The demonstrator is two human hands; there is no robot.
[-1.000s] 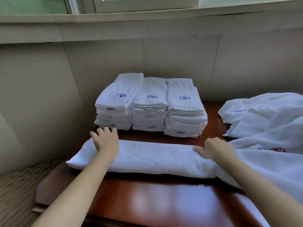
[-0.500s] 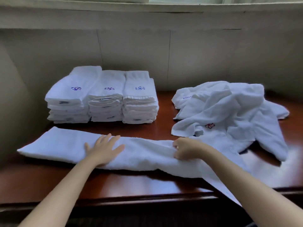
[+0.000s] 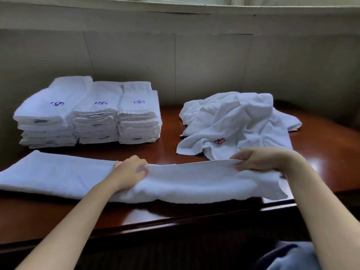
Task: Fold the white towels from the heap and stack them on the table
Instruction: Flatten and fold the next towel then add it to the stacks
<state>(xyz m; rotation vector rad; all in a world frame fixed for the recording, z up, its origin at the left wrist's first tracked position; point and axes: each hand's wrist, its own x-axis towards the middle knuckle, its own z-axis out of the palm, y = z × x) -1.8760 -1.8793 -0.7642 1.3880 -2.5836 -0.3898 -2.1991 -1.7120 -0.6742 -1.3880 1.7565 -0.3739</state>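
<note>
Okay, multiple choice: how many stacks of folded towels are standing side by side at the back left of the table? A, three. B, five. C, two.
A: three stacks of folded towels stand side by side at the back left of the table, each topped with a blue embroidered mark.

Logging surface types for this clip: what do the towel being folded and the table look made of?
The long towel: white terry-like cotton by its look, matte, with a nubby pile and soft sagging folds. The table: dark reddish wood or wood veneer, glossy finish; window light reflects off it. Which of the two cannot be told.
</note>
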